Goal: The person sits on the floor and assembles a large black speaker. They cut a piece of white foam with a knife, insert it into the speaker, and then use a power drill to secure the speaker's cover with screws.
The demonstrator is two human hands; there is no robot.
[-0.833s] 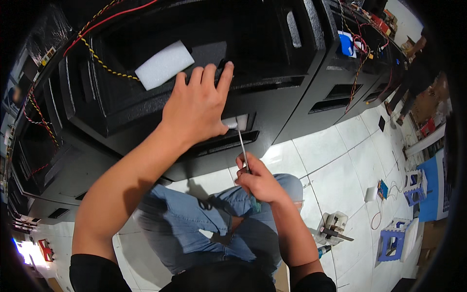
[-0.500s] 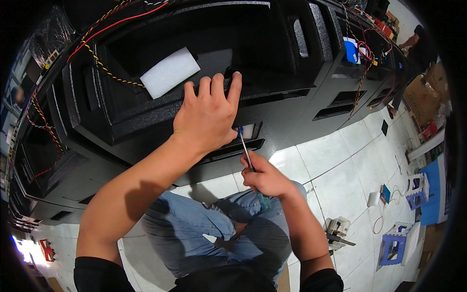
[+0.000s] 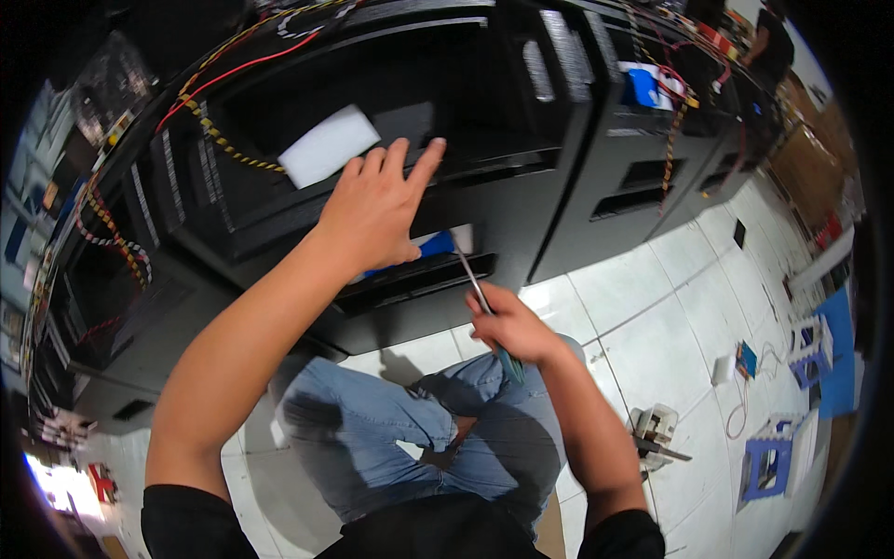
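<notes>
A black speaker-like cabinet (image 3: 507, 228) stands in front of me. My left hand (image 3: 372, 200) lies over its front ledge, fingers spread along the top and thumb lower down beside a blue-and-white piece (image 3: 438, 244). That piece sits in a rectangular recess in the front panel. My right hand (image 3: 507, 324) is closed around a screwdriver (image 3: 470, 275); its thin metal shaft slants up to the right part of the blue-and-white piece. Whether the tip touches a screw there is too small to tell. The greenish handle shows below my right hand.
A white foam block (image 3: 331, 146) lies inside the cabinet, near yellow-black twisted wires (image 3: 219, 140). More black cabinets (image 3: 643, 168) stand in a row on both sides. On the tiled floor to the right are a white-and-purple stool (image 3: 768, 466) and a tool holder (image 3: 656, 429).
The view has tilted, and the cabinet appears turned a little. More of the blue-and-white piece now shows beside my left thumb. The screwdriver stays in my right hand.
</notes>
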